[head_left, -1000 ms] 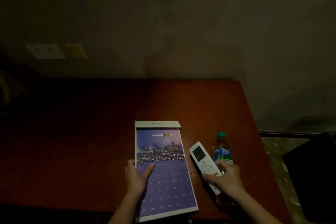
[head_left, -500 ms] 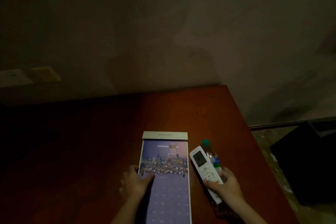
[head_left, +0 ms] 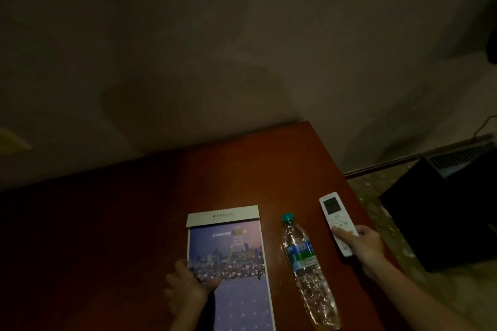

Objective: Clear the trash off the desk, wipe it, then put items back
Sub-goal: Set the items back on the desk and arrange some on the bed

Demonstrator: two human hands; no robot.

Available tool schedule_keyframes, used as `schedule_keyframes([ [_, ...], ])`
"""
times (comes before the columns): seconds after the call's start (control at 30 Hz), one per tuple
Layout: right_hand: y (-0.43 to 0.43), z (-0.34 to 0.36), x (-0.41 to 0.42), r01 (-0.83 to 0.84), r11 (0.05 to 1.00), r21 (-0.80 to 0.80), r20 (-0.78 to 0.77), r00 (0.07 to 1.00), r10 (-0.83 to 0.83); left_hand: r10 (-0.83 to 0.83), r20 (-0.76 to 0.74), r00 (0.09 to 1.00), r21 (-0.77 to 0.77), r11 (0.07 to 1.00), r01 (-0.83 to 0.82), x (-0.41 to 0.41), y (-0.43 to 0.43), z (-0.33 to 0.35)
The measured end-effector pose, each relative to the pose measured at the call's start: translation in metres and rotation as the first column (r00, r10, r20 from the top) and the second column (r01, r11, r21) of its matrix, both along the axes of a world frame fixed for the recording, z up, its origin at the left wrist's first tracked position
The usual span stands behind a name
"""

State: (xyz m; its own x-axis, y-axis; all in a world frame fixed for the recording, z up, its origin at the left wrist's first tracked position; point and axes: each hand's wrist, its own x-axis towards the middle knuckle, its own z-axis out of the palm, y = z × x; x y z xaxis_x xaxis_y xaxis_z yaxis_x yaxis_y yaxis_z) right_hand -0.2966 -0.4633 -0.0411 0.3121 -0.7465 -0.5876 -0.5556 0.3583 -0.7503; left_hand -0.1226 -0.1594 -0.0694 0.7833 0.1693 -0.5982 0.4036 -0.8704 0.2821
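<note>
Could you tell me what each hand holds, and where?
Right hand holds the remote by its lower end; left hand, the calendar by its left edge.

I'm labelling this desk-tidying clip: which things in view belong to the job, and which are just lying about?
Job: desk; calendar, gripped by the left hand; water bottle; remote, held in the right hand.
Lying about: black box on the floor; yellow plate on the wall.
</note>
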Motion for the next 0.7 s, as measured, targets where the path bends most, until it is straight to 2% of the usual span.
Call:
schedule_keyframes([
  [0.1,-0.008,-0.012,0.011,-0.033,0.999,-0.029,-0.032,0.999,0.032,-0.024,-0.005,1.0,-0.008,1.0,0.024,0.004,0.0,-0.001],
  [0.2,-0.011,-0.029,0.018,-0.11,0.983,-0.15,-0.161,0.983,0.085,-0.043,-0.01,0.999,-0.023,0.999,0.043,0.007,0.004,-0.002],
  [0.33,-0.006,-0.034,0.019,-0.233,0.95,-0.208,-0.313,0.936,0.161,-0.067,0.025,0.997,-0.062,0.996,0.068,0.004,0.011,-0.003],
  [0.43,0.014,0.0,0.017,-0.306,0.865,-0.397,-0.425,0.897,0.122,-0.085,0.038,0.996,-0.098,0.991,0.088,0.001,0.016,-0.002],
  [0.5,0.036,0.022,0.016,-0.243,0.814,-0.528,-0.309,0.947,0.082,-0.062,0.058,0.996,-0.17,0.983,0.071,0.0,0.023,-0.002],
  [0.57,0.064,0.038,0.02,-0.223,0.791,-0.57,-0.139,0.975,0.175,-0.012,0.062,0.998,-0.227,0.973,0.026,-0.002,0.034,-0.003],
  [0.63,0.098,0.046,0.026,-0.317,0.808,-0.497,-0.039,0.938,0.344,0.041,0.062,0.997,-0.243,0.97,-0.025,-0.006,0.047,-0.005],
  [0.7,0.135,0.042,0.032,-0.452,0.837,-0.308,-0.004,0.88,0.474,0.1,0.062,0.993,-0.245,0.966,-0.082,-0.012,0.058,-0.003],
])
